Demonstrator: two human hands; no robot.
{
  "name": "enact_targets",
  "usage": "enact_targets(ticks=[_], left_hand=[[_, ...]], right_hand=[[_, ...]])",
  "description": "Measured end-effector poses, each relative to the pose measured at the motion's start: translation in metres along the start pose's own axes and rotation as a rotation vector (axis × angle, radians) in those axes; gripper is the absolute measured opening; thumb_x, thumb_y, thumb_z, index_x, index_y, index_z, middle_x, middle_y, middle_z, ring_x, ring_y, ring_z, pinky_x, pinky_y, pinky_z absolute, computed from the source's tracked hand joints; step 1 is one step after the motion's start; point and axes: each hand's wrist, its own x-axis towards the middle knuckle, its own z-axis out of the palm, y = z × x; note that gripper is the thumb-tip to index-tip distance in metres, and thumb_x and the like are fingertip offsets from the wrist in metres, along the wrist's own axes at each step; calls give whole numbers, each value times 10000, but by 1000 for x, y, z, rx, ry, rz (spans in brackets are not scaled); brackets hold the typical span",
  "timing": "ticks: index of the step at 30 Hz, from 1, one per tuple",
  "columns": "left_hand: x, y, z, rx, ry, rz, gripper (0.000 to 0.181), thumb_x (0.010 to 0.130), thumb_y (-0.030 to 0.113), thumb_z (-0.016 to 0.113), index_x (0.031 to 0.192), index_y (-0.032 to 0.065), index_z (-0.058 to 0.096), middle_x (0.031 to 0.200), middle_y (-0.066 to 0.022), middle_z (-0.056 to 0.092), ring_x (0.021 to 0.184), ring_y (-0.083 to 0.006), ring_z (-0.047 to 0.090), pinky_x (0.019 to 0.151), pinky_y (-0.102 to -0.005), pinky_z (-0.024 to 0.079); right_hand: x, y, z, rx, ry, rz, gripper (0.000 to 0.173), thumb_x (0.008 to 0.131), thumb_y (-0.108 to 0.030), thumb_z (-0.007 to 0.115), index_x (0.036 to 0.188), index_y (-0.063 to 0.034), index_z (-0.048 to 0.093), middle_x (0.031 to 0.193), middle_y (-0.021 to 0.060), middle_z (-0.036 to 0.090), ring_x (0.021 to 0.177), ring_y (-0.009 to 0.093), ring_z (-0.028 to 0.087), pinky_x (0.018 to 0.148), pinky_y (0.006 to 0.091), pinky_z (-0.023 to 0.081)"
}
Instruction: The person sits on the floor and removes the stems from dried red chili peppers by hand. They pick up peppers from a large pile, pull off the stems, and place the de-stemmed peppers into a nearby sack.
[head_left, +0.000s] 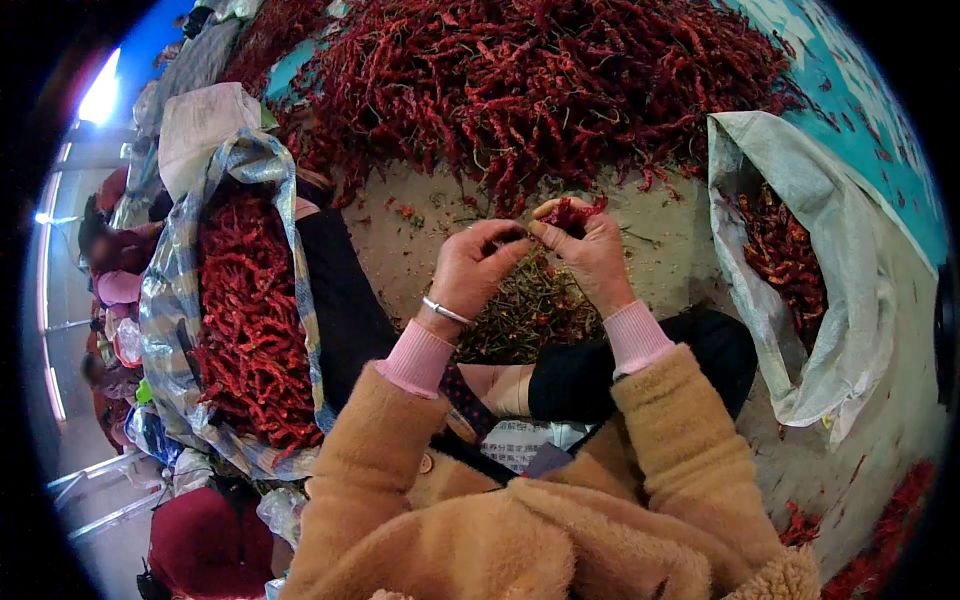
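Observation:
My right hand (592, 259) holds a small bunch of dried red chili peppers (571, 216) between fingers and palm. Its thumb points toward my left hand (474, 262), whose thumb and forefinger are bent together close to the right fingertips. Whether a stem is pinched in the left fingers is too small to tell. Below both hands, between my legs, lies a pile of green-brown pepper stems (525, 315). A large heap of dried red chilies (510, 90) spreads over the floor just beyond my hands.
At left, a checked woven sack (169, 300) stands open, full of red chilies (251, 322). A white woven sack (847, 217) at right holds darker chilies (784, 255). A teal sheet (847, 97) runs under the heap. People (120, 255) sit far left, and a maroon seat (210, 544) is lower left.

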Motion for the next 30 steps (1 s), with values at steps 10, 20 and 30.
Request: enact_targets(ticks=[10,20,30], left_hand=[[-11,-7,-5,-35,-50,160,134,755,-29,609,880,4,644,752,-43,625,667,-132,573,599,-260,457],[-42,-70,-31,251,64,-27,117,831,86,609,835,-24,650,765,-48,637,708,-94,577,639,-262,470],[18,-105,-39,600,603,15,207,716,197,694,760,9,620,701,-153,611,628,-302,588,593,-381,460]], right_hand=[[-3,-2,0,85,-173,202,75,800,-76,682,856,-58,635,775,-19,604,637,47,514,563,187,412],[2,4,-8,206,-70,430,158,913,-208,506,852,-82,581,967,64,636,701,99,539,573,235,423],[4,17,-4,42,-46,337,145,888,-179,518,870,-49,580,857,39,607,699,109,549,645,279,474]])
